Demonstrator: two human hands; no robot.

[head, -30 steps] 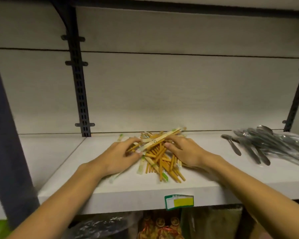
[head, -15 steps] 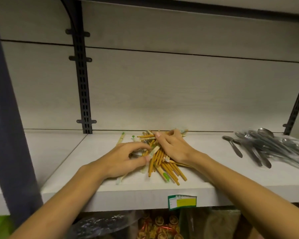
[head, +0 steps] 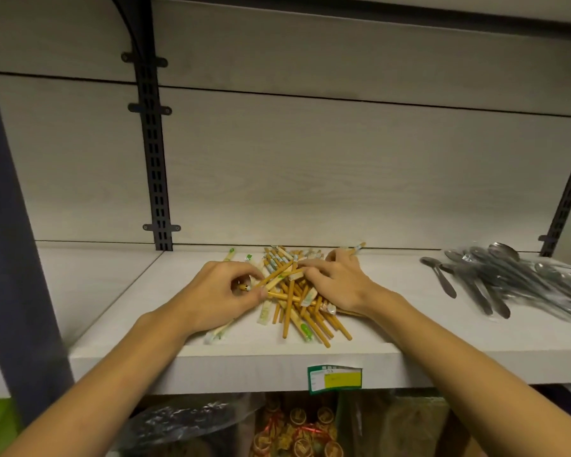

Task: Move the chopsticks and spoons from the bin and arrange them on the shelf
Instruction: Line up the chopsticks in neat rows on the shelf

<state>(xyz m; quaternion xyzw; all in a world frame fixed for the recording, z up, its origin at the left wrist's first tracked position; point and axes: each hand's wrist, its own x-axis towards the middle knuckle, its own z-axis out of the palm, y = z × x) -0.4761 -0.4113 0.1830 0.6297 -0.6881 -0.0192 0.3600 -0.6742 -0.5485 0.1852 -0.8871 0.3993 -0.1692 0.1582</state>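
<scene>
A pale wood-grain shelf with a matching back panel fills the view, held by black slotted uprights, with a green and yellow price tag on its front edge.

Compared with half a second ago, the right hand has slid further back and to the right across the pile, and the left hand has drawn its fingers in tighter at the pile's left edge; the pile looks slightly more spread toward the back.

The chopsticks are a loose, criss-crossed heap of tan sticks, many in pale paper sleeves with green print, lying on the middle of the shelf. A few sleeved ones stick out at the front left and at the back.

The left grip is curled, thumb and fingertips pinching the ends of one or two sticks at the heap's left side. The right grip lies on top of the heap with fingers bent over the sticks; whether they truly clasp any is unclear. The heap sits between and under both hands.

The spoons, grey metal in clear wrapping, lie in a bunch well apart at the shelf's right end.
</scene>
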